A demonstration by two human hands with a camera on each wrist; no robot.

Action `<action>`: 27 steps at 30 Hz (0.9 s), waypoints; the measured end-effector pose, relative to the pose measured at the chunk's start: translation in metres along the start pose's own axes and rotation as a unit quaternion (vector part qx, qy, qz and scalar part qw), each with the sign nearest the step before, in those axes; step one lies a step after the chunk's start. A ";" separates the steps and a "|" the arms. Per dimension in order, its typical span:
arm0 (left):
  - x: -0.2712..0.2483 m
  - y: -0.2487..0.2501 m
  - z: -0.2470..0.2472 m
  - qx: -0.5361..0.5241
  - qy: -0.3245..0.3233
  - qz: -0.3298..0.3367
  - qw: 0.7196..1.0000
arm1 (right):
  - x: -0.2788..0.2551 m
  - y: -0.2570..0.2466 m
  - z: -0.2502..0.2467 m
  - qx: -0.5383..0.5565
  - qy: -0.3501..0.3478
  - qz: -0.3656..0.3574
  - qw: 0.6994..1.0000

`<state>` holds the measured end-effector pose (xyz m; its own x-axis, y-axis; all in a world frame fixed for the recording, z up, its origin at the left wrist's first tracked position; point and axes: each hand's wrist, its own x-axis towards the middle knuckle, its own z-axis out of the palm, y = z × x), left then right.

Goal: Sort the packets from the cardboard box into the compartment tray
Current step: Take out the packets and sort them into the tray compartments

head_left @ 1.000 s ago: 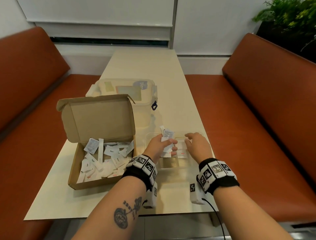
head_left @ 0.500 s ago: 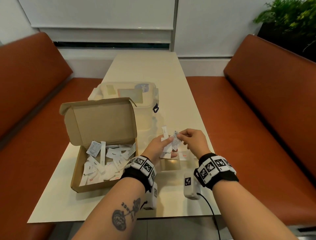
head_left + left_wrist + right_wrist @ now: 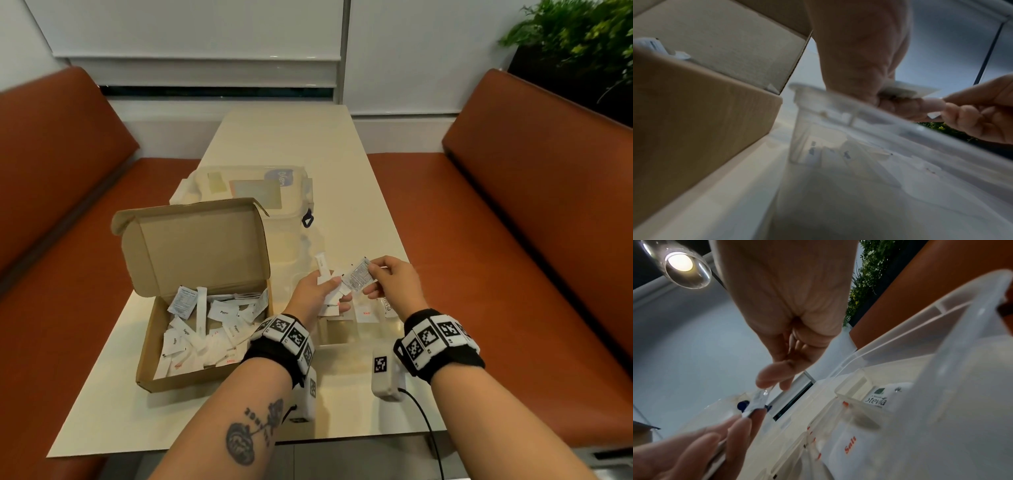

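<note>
The right hand point(image 3: 390, 286) pinches a square packet point(image 3: 358, 278) between thumb and fingertips, just over the near end of the tray point(image 3: 387, 334); its other fingers curl loosely below. The left hand point(image 3: 317, 294) touches that packet's lower corner with its thumb tip while its thumb and curled fingers clamp a small bunch point(image 3: 329, 291) of other packets, one long stick poking up from it. Both hands hover above the tray, which sits just right of the box point(image 3: 178, 349). By my reckoning the sorting is at an early stage: the tray holds only a few packets, among them a salt one point(image 3: 849, 447) and a stevia one point(image 3: 876, 400) in neighbouring compartments, while the box is still heaped with pepper, sugar and other packets. The pinched packet and the bunch have yet to be dropped in, and which compartment each belongs to I cannot tell.
</note>
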<state>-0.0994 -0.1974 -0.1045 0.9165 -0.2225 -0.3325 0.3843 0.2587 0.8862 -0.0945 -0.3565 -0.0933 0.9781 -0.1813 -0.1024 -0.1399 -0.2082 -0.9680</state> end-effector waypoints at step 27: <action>0.001 0.003 0.005 0.010 0.048 0.001 0.999 | -0.009 0.010 -0.025 0.024 0.021 -0.021 0.999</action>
<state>-0.0984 -0.2011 -0.1009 0.9244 -0.1300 -0.3587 0.3803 0.2396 0.8933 -0.1083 -0.3809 -0.0963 0.9754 -0.2143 -0.0522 -0.0898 -0.1696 -0.9814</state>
